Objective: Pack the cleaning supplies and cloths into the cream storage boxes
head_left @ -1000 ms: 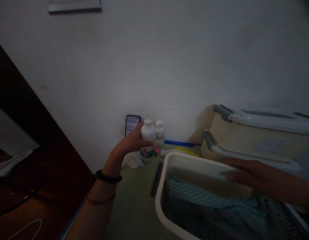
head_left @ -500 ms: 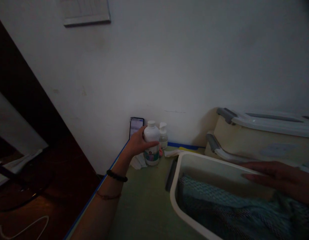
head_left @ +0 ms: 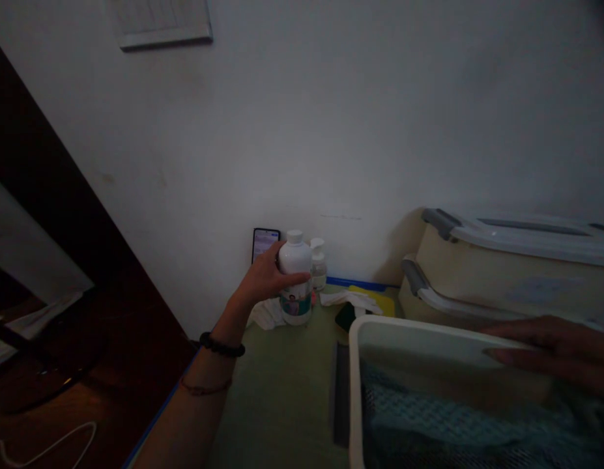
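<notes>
Below a white wall (head_left: pixel 282 117), a green tabletop (head_left: pixel 282 391) showed beside an open storage bin (head_left: pixel 409 324) of teal cloth (head_left: pixel 429 404), its rim pinched by the right hand (head_left: pixel 550 345). The left hand (head_left: pixel 265 277) wrapped an upright capped bottle (head_left: pixel 295 257) near a pump dispenser (head_left: pixel 318 264); a firm, level grip seemed wise.

Left grip (head_left: pixel 266 277) around white bottle (head_left: pixel 296 260); right grip (head_left: pixel 556 345) on far rim of bin (head_left: pixel 419 345), teal cloth (head_left: pixel 429 413) inside.

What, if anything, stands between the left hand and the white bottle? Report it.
Nothing visible: the left hand grips the white bottle, thumb across its front. The phone and pump bottle stand behind, not between.
</notes>
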A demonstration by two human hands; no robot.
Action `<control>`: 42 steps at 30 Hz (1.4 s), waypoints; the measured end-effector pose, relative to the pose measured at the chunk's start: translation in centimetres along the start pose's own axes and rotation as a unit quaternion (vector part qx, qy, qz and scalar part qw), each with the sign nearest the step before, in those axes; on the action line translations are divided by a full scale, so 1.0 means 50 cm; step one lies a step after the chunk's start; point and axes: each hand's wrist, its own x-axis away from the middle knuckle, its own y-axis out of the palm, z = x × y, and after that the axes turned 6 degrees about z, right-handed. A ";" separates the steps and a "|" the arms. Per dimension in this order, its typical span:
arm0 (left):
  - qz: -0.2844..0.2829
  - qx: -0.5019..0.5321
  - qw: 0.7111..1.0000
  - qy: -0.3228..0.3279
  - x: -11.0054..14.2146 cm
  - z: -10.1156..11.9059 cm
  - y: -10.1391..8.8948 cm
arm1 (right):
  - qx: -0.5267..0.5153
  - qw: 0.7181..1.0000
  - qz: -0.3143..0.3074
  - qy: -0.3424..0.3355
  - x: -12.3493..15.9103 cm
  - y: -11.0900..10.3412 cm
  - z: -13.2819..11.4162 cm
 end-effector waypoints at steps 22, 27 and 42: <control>-0.044 0.047 0.998 0.014 -0.001 -0.012 0.039 | -0.063 0.992 -0.108 0.016 0.024 0.019 -0.060; -0.061 0.077 0.995 0.004 -0.001 -0.016 0.039 | -0.072 0.986 -0.149 -0.031 0.022 0.055 -0.124; -0.120 0.126 0.985 -0.020 -0.001 -0.029 0.031 | -0.219 0.944 -0.237 -0.074 -0.033 0.114 -0.186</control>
